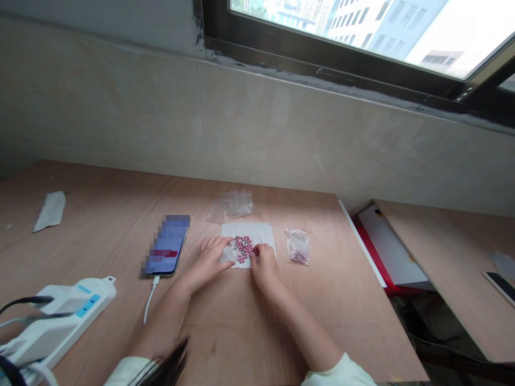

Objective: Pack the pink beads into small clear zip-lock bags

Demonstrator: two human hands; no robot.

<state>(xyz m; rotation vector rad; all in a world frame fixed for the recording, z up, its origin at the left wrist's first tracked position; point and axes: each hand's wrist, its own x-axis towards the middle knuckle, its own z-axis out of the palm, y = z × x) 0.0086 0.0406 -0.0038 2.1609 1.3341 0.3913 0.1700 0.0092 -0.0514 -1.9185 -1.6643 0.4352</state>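
Note:
A small heap of pink beads (243, 248) with some silver metal pieces lies on a white cloth (261, 233) on the wooden table (225, 332). My left hand (212, 259) rests at the cloth's left edge, fingers curled, fingertips touching the left side of the heap. My right hand (263, 264) sits at the heap's lower right, thumb and forefinger pinched together on what looks like a pink bead. A clear bag with pink beads (298, 246) lies just right of the cloth.
Empty clear bags (233, 205) lie behind the cloth. A phone (166, 245) on a white cable lies to the left, a white power strip (60, 319) at the near left. A grey scrap (50, 210) lies far left. A second table (446, 257) stands to the right across a gap.

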